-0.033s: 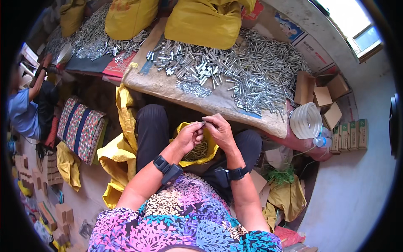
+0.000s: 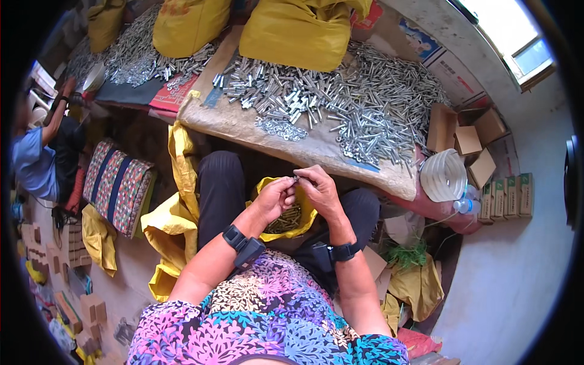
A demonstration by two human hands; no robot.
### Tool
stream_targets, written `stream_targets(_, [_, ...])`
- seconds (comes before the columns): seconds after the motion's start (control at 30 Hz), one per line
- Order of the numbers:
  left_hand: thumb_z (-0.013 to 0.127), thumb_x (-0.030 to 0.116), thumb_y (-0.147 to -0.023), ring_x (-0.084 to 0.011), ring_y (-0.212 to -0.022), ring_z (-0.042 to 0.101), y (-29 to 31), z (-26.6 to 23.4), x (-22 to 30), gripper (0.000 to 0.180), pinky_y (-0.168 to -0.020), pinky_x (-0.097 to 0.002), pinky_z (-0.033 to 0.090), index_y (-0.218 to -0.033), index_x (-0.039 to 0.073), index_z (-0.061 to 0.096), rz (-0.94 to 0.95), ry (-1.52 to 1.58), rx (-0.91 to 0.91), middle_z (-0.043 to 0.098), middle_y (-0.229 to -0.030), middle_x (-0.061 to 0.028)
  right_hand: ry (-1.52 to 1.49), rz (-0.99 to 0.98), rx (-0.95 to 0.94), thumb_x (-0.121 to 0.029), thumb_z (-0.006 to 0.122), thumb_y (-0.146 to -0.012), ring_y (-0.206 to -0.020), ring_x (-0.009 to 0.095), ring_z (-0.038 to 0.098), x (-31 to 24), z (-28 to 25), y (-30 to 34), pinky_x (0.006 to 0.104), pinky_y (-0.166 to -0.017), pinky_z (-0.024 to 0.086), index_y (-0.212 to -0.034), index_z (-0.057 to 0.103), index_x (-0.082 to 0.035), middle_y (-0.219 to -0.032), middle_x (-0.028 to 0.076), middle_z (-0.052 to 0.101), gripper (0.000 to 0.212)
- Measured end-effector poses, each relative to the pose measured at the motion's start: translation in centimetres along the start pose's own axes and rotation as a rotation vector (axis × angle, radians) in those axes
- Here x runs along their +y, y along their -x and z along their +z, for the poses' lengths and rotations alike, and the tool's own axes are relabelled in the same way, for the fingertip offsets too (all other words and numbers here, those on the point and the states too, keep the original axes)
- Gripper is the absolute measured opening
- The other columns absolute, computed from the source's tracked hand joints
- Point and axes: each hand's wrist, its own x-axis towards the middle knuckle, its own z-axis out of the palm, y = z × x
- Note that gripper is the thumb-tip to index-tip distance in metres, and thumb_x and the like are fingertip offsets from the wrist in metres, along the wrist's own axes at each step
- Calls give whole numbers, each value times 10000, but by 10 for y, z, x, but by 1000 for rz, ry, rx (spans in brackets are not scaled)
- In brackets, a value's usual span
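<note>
My left hand (image 2: pixel 274 196) and my right hand (image 2: pixel 320 190) meet over my lap, fingertips pinched together on a small metal piece (image 2: pixel 295 179). Fingers hide most of it, so its exact kind does not show. Below them, between my knees, a yellow sack (image 2: pixel 309 214) stands open with many brass-coloured bolt-like pieces (image 2: pixel 286 220) inside. In front of me the covered worktable (image 2: pixel 228 126) carries a wide heap of silvery metal bolts and sleeves (image 2: pixel 383 91). A small pile of washers (image 2: pixel 280 128) lies nearer its front edge.
Full yellow sacks (image 2: pixel 292 36) stand on the table's far side. To the right are a stack of clear plastic tubs (image 2: pixel 443 175), a water bottle (image 2: pixel 465 205) and small cartons (image 2: pixel 505 198). At the left, a person in a blue shirt (image 2: pixel 36 161) sits beyond a patterned cushion (image 2: pixel 118 187).
</note>
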Motion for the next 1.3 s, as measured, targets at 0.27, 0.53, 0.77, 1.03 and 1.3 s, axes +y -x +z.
stream_targets(0.27, [462, 217, -939, -73, -543, 433, -4, -10, 0, 108, -471, -205, 333, -869, 149, 508, -11, -45, -41, 456, -680, 46, 149, -83, -27, 6, 634, -799, -760, 217, 597, -9, -4, 2, 290, -672, 473, -987, 666, -42, -818, 94, 587, 197])
stream_targets(0.53, [482, 217, -935, -73, -529, 430, -3, -9, -1, 119, -450, -203, 315, -845, 145, 508, 11, -36, -51, 449, -671, 43, 193, -52, 0, 19, 631, -792, -747, 229, 608, -13, 1, 1, 295, -673, 479, -995, 656, -41, -809, 103, 596, 214])
stream_targets(0.77, [487, 210, -935, -73, -534, 427, 0, -8, 4, 129, -459, -195, 328, -829, 139, 509, -32, -19, -52, 449, -670, 40, 112, -60, 20, 24, 621, -800, -754, 214, 617, -18, 2, 3, 286, -680, 484, -991, 647, -27, -824, 105, 610, 199])
stream_targets(1.03, [500, 233, -932, -57, -543, 437, -1, -4, -12, 131, -455, -189, 323, -874, 124, 544, -9, -175, -132, 470, -695, 49, 452, 125, 62, -202, 649, -831, -621, 252, 553, -4, 3, 12, 343, -554, 427, -714, 570, -17, -684, 113, 545, 233])
stream_targets(1.3, [513, 214, -902, -65, -501, 437, -13, 5, -41, 115, -431, -201, 329, -839, 121, 536, -21, -372, 57, 488, -656, 33, -285, 213, 332, -420, 336, -974, -919, 219, 573, 24, 29, 12, 332, -877, 421, -998, 606, -1, -952, 113, 618, 499])
